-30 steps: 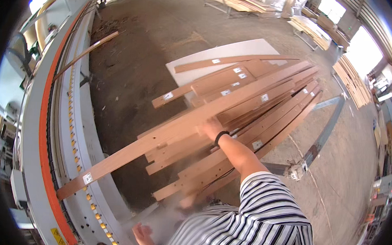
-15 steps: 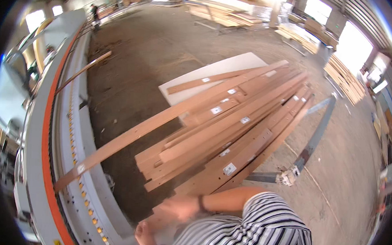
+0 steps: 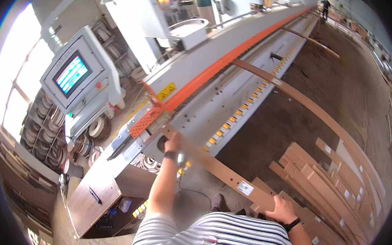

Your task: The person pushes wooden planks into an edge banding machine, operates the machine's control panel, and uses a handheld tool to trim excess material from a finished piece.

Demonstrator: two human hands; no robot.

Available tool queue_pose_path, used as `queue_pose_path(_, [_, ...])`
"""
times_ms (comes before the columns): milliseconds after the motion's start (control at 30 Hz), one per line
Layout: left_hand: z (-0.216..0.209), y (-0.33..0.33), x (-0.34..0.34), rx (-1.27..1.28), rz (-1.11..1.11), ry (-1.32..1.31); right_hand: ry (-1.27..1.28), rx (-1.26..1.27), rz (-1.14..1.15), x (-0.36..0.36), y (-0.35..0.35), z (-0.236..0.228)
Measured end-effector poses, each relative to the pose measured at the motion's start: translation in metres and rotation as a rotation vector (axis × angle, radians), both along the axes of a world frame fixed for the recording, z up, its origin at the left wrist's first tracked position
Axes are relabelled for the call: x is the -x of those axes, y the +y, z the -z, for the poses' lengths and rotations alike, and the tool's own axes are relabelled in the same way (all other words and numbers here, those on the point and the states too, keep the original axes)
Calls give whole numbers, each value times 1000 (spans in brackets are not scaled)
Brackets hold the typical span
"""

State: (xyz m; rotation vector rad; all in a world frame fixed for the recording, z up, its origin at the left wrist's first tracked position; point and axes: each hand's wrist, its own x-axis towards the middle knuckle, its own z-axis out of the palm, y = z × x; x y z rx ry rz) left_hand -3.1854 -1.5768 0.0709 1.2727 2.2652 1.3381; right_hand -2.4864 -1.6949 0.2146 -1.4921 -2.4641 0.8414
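Note:
A long brown wooden board with a white label and small holes lies slantwise in front of me. Its far left end reaches the infeed of a long grey machine with an orange strip. My left hand grips the board near that end, slightly blurred, beside the perforated orange guard. Toward the board's other end, my right hand holds its edge, thumb and fingers around it. Another board sticks out sideways from the machine farther along.
Several labelled boards are piled at the right. Left of the machine stands a control panel with a lit screen. A wooden cabinet with a dark pen-like object on top is at lower left. A person stands far off.
The view has swung left from the board pile to the machine's near end. My hands, earlier close together and blurred low in view, are now apart along the labelled board.

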Motion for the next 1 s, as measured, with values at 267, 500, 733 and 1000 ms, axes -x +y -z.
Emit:
queue_pose_path(267, [-43,67,-143,4,-109,-293,2,-33,-68,94,24,-15])
queue_pose_path(500, [-96,69,-157,325,6,-275,-66,99,-79,112,30,-28])
queue_pose_path(733, [-55,78,-135,210,-33,-277,-33,153,-49,120,27,-29])
queue_pose_path(1000, [-64,90,-149,246,-28,-34,-60,215,-20,111,46,-28])
